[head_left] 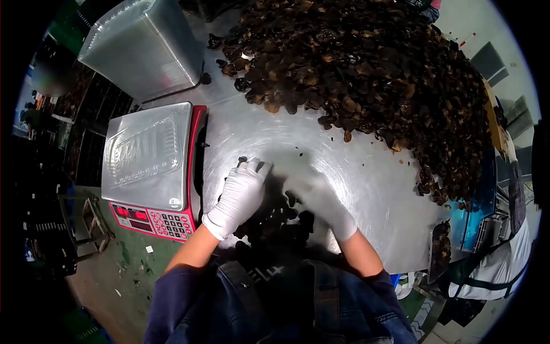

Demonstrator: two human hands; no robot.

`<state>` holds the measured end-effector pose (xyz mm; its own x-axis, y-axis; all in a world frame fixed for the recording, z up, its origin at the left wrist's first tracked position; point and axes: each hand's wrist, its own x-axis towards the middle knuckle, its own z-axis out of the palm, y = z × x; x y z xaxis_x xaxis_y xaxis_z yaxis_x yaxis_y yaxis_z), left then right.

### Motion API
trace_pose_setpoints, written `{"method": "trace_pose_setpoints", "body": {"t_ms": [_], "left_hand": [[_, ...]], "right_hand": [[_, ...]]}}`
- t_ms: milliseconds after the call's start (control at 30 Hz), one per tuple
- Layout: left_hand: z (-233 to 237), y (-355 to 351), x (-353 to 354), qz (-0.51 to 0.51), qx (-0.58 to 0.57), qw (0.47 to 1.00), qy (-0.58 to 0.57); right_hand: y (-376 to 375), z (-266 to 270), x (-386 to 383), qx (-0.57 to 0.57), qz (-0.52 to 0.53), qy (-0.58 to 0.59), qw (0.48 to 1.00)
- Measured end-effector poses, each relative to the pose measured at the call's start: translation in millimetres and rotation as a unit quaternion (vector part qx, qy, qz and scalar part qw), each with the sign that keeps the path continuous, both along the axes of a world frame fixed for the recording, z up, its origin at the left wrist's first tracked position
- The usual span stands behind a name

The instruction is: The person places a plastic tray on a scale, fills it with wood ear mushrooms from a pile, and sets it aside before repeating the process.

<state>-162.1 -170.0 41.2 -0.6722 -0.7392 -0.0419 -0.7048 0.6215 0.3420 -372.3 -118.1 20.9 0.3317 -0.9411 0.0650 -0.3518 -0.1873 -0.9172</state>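
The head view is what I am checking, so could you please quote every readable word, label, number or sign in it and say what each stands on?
"EL", apparently followed by an unclear character: on the dark shirt.
Display of the scale: red digits, too blurred to read.
Keypad: markings too small to read.
Round sticker on the scale's top: too small to read.
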Motion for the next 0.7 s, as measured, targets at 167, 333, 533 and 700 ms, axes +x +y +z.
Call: {"method": "trace_pose_setpoints", "body": {"t_ms": [167,333,533,700], "left_hand": [[-11,4,-9,0.020,-0.067,0.994,-0.080],[-8,3,-9,0.008,-0.077,0.993,-0.093],[-1,-1,-7,0.014,0.000,0.999,-0.048],[7,-5,-28,-0.006,-0.012,0.999,0.050]], "right_hand": [[-76,-70,2,-0.246,-0.122,0.366,0.889],[-54,-76,0,-0.148,-0.235,0.453,0.847],[190,-61,-88,0.138,-0.521,0.554,0.634],[350,-22,-131,0.320,-0.583,0.578,0.474]]}}
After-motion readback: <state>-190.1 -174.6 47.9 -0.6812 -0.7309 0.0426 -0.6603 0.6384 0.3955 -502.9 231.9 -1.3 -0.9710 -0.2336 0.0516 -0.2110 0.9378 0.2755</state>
